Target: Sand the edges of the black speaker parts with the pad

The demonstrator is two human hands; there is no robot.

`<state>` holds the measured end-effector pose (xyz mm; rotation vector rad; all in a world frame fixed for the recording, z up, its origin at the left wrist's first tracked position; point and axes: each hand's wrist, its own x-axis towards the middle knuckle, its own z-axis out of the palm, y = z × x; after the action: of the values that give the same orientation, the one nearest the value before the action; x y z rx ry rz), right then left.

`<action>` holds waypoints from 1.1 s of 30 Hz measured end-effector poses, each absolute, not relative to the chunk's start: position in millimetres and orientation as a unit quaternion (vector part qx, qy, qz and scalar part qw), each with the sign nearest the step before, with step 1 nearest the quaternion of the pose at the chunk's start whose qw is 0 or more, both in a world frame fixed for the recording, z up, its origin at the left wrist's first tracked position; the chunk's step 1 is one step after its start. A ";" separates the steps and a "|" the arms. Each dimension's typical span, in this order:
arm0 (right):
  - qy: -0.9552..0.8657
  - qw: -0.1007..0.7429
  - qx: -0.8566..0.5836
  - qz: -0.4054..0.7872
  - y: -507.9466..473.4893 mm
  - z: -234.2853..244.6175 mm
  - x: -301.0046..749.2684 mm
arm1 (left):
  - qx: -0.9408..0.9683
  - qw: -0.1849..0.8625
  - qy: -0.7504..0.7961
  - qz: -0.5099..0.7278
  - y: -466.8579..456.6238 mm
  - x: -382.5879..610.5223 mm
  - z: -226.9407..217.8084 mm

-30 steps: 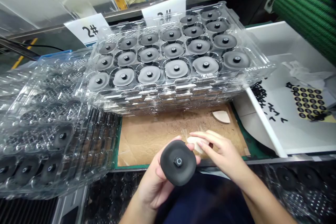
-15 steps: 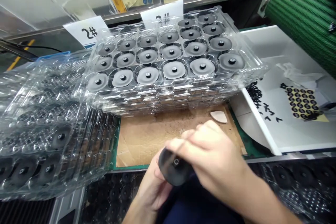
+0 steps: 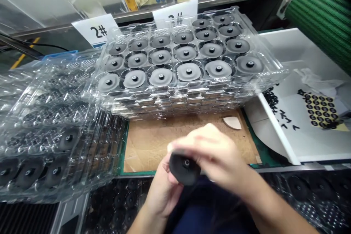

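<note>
We see one black disc (image 3: 183, 170) gripped in the left hand (image 3: 164, 193), low at centre; the right hand (image 3: 216, 157) covers it (grip unclear). The top tray (image 3: 271, 66) holds eighteen discs; cards read "2#" (image 3: 98, 30).

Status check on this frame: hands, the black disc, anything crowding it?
Left hand grips black disc from below. Right hand lies over its top edge, blurred. Stacked clear trays stand beyond the cardboard pad, apart from the disc.
</note>
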<state>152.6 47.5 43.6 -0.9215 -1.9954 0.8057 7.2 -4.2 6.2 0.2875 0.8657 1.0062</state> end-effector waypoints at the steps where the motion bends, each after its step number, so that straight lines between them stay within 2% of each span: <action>1: -0.747 0.386 -0.422 0.339 50.6 31.9 156.2 | 0.129 0.771 0.404 0.476 -4.6 4.7 6.1; 4: -0.668 0.327 -0.547 0.384 48.1 -16.3 165.6 | 0.111 0.756 0.409 0.500 -4.8 -2.5 7.6; 7: -0.673 0.286 -0.550 0.405 29.0 -65.6 167.9 | 0.103 0.748 0.410 0.512 -4.2 -7.5 8.3; 10: -0.667 0.273 -0.554 0.416 14.1 -82.2 167.0 | 0.095 0.748 0.420 0.506 -3.5 -8.8 6.8; 12: -0.653 0.287 -0.566 0.413 14.3 -65.2 165.9 | 0.097 0.747 0.423 0.503 -3.1 -7.3 5.7; 15: -0.629 0.358 -0.575 0.382 22.3 -11.5 158.4 | 0.102 0.741 0.423 0.511 -2.9 -2.6 5.2; 17: -0.656 0.434 -0.515 0.340 24.8 23.7 148.9 | 0.104 0.741 0.421 0.513 -3.2 -0.4 5.4; 18: -0.696 0.440 -0.467 0.323 24.6 36.9 143.9 | 0.104 0.744 0.419 0.511 -3.5 -0.3 5.4; 21: -0.783 0.374 -0.366 0.337 23.0 54.9 133.6 | 0.104 0.748 0.416 0.507 -4.5 -2.7 4.1; 23: -0.801 0.318 -0.358 0.359 25.0 55.2 130.8 | 0.097 0.742 0.422 0.511 -5.0 -3.2 3.2; 24: -0.804 0.311 -0.368 0.350 26.8 54.2 129.8 | 0.094 0.744 0.422 0.510 -5.1 -2.5 3.3; 28: -0.797 0.374 -0.395 0.264 30.7 54.0 130.9 | 0.083 0.766 0.404 0.493 -3.6 2.0 9.3; 31: -0.813 0.331 -0.350 0.326 25.1 57.7 144.8 | 0.079 0.770 0.401 0.489 -1.4 0.2 13.5; 33: -0.814 0.289 -0.371 0.340 21.1 59.1 156.9 | 0.074 0.778 0.386 0.490 0.0 -1.0 12.8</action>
<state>156.9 21.1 59.1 -0.9906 -2.1740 0.9070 -1.0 0.0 12.8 0.1604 0.8347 1.0590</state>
